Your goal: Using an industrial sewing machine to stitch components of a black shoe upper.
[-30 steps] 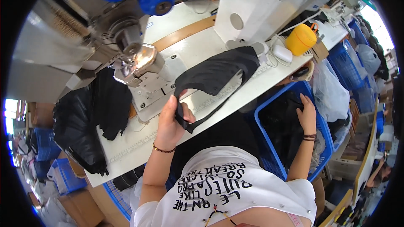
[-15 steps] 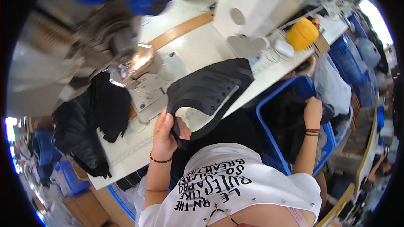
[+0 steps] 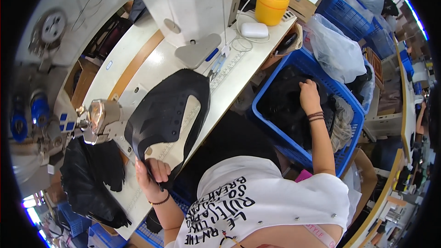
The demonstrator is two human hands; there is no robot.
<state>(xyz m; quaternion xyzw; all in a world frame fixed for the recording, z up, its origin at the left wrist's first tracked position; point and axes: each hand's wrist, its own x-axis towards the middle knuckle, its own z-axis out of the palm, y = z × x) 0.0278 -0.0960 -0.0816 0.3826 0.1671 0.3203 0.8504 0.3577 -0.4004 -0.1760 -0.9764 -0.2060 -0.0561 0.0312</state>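
Note:
My left hand is closed on the narrow end of a black leather-like cut piece. This piece has a large curved cutout and a row of small holes, and it is held up over the white sewing table. To the right, my right hand reaches into a blue plastic basket. Its fingers are curled on the dark, soft black material heaped there; where one piece ends and another begins cannot be made out.
A sewing machine's shiny metal head stands at the left, beside stacked black pieces. Along the table's far side lie a grey plate, tweezers, a white case and a yellow canister. Plastic bags adjoin the basket.
The view has turned to the right. My left hand still holds the black piece, now tilted more upright. My right hand stays in the basket, its fingers on the black material.

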